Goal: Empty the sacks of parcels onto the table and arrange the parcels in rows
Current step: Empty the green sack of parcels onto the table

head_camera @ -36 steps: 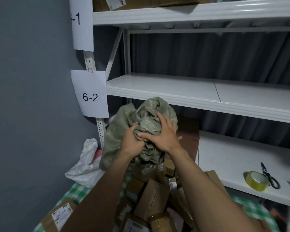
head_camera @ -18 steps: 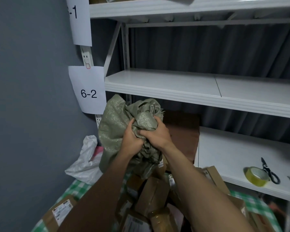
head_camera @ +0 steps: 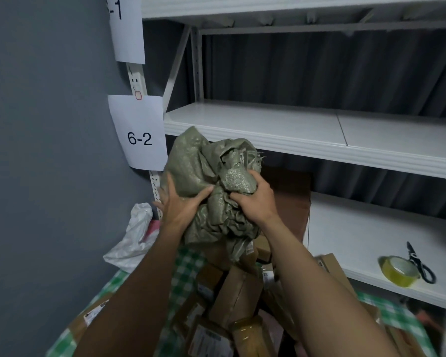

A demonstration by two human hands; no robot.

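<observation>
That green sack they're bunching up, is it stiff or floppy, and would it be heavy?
Probably floppy: the green sack is crumpled into deep folds between the left hand and right hand. Likely light, since it looks collapsed and is held high above the parcels. Its woven sheen suggests slightly slippery plastic weave.

Both hands, left (head_camera: pixel 180 207) and right (head_camera: pixel 255 202), clutch a crumpled green sack (head_camera: pixel 211 173) above piled parcels (head_camera: pixel 237 292).
</observation>
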